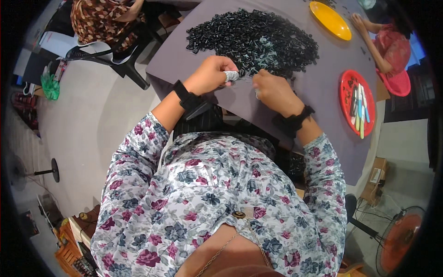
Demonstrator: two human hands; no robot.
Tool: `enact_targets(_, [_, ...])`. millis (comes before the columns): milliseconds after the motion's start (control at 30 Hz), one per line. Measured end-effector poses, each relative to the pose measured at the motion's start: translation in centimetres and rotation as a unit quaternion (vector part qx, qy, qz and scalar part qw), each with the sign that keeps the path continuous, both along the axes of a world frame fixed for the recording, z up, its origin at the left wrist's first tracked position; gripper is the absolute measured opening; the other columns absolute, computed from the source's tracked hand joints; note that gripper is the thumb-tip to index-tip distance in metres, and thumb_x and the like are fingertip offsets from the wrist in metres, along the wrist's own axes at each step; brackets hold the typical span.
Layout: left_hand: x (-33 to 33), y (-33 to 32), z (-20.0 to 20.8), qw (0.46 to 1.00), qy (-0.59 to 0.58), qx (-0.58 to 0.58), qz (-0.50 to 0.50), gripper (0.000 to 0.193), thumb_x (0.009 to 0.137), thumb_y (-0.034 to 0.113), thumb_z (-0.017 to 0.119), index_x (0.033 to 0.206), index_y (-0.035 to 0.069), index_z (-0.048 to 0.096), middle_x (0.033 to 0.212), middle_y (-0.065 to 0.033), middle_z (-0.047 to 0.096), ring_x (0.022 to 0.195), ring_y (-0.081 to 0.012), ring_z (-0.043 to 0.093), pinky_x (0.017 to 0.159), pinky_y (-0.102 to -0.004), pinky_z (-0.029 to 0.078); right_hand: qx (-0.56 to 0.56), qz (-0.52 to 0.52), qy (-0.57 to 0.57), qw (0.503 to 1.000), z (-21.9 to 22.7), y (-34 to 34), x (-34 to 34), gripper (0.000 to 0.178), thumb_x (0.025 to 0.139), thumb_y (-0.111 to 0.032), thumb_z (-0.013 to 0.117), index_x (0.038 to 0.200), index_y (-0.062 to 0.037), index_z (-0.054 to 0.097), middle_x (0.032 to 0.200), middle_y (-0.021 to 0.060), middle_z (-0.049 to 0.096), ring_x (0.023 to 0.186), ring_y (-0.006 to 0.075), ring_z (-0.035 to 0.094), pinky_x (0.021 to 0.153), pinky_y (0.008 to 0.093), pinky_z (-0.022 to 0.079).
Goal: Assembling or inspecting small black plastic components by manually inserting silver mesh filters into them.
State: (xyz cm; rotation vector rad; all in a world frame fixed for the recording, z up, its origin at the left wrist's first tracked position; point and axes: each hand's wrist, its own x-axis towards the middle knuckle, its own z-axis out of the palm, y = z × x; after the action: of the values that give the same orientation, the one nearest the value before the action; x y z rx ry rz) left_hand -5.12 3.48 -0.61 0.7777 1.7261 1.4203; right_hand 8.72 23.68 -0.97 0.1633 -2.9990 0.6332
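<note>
My left hand [207, 76] is closed at the near edge of a large pile of small black pieces [221, 34]. A whitish wrap [231, 76] covers the end of one of its digits. Facing it, my right hand [277, 92] is pinched, its fingers curled inward. Small clear bits [246, 78] show in the narrow gap between both hands; what each one grips is too small to make out. Within the pile, a patch of pale, clear-greenish pieces [265, 55] lies just beyond my right fingers.
The grey-covered table [318, 138] carries a red plate [345, 85] at right, holding slim pen-like tools [360, 106] and dark bits. A yellow plate [330, 21] sits at the far right. One person [392, 48] sits beyond it, another [99, 23] at far left near a black chair [129, 74].
</note>
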Motion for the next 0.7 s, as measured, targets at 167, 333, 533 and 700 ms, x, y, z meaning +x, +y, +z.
enact_targets(167, [0.4, -0.8, -0.5, 0.993, -0.106, 0.042, 0.025, 0.029, 0.085, -0.014, 0.049, 0.106, -0.004, 0.066, 0.089, -0.0035, 0.068, 0.073, -0.0072, 0.062, 0.068, -0.0213, 0.052, -0.142, -0.036, 0.009, 0.989, 1.8, 0.2, 0.6, 0.011, 0.076, 0.001, 0.062, 0.086, 0.0, 0.059, 0.094, 0.0135, 0.064, 0.078, 0.0307, 0.064, 0.071, 0.0378, 0.052])
enact_targets(333, [1.1, -0.6, 0.0, 0.994, -0.093, 0.052, -0.007, 0.027, 0.085, -0.013, 0.053, 0.106, -0.003, 0.066, 0.088, -0.0041, 0.069, 0.074, -0.0072, 0.063, 0.068, -0.0208, 0.051, -0.376, -0.061, -0.035, 0.924, 2.5, -0.2, 0.8, 0.021, 0.074, 0.008, 0.058, 0.093, 0.0018, 0.064, 0.091, 0.0058, 0.063, 0.081, 0.0151, 0.062, 0.073, 0.028, 0.05])
enact_targets(533, [2.3, 0.1, -0.1, 0.996, -0.061, 0.061, -0.016, 0.012, 0.089, -0.003, 0.063, 0.098, 0.001, 0.069, 0.079, 0.0005, 0.068, 0.068, -0.0049, 0.061, 0.059, -0.0183, 0.047, -0.43, -0.012, 0.033, 0.902, 1.9, -1.5, 0.3, 0.025, 0.073, 0.008, 0.056, 0.095, 0.0028, 0.067, 0.09, 0.0042, 0.062, 0.08, 0.0119, 0.06, 0.071, 0.0266, 0.049])
enact_targets(700, [2.9, 0.0, 0.8, 0.999, -0.032, 0.019, -0.024, 0.012, 0.091, -0.001, 0.064, 0.103, -0.001, 0.068, 0.088, -0.0008, 0.069, 0.074, -0.0049, 0.062, 0.067, -0.0199, 0.05, -0.392, -0.009, 0.051, 0.919, 1.9, -1.8, 0.4, 0.023, 0.074, 0.009, 0.056, 0.094, 0.0022, 0.065, 0.085, 0.0021, 0.06, 0.075, 0.01, 0.057, 0.069, 0.0252, 0.048])
